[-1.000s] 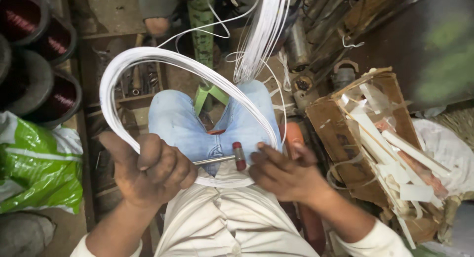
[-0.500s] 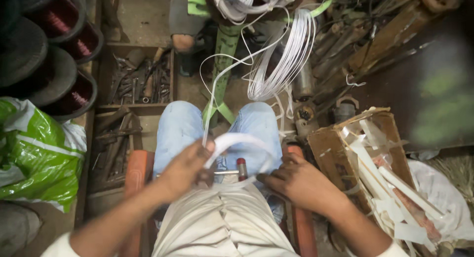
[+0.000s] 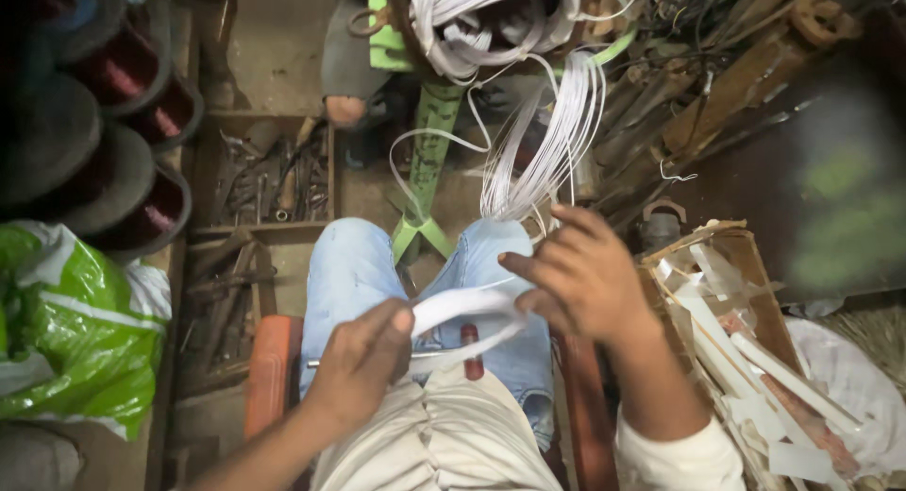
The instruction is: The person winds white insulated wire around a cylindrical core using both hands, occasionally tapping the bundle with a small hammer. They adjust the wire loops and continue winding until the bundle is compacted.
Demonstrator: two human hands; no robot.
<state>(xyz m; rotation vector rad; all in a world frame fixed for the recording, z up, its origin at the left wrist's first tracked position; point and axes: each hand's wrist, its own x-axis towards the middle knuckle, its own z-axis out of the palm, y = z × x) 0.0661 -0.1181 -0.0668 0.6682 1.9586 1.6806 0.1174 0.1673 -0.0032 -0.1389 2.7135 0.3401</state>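
Head view, the only one: the person sits on an orange stool (image 3: pixel 272 373) in jeans, looking down at the lap. Left hand (image 3: pixel 363 364) is closed in a pinch, thumb and fingers clamped on the near end of a flat white strip (image 3: pixel 462 307) that lies across the lap, over the thighs. Right hand (image 3: pixel 580 274) is half open, fingers spread and curved, their tips touching the far end of the same strip where it bends into a loop; whether it truly grips there or only guides, I cannot tell. A thin metal rod with a dark red handle (image 3: pixel 471 351) lies on the lap just under the strip, touched by neither hand as far as shows.

Beyond the knees a bundle of white strips (image 3: pixel 552 142) hangs from a green stand (image 3: pixel 429 156). To the right, a cardboard box (image 3: pixel 746 340) holds cut white pieces. To the left, a green bag (image 3: pixel 80 330), spools of red wire (image 3: pixel 142 76) and a tool tray (image 3: pixel 274 179).

Done well, I judge, the bend wants a firm left pinch as anchor while the right fingers shape the loop evenly, keeping the strip flat and untwisted, and clear of the hanging bundle so that nothing tangles
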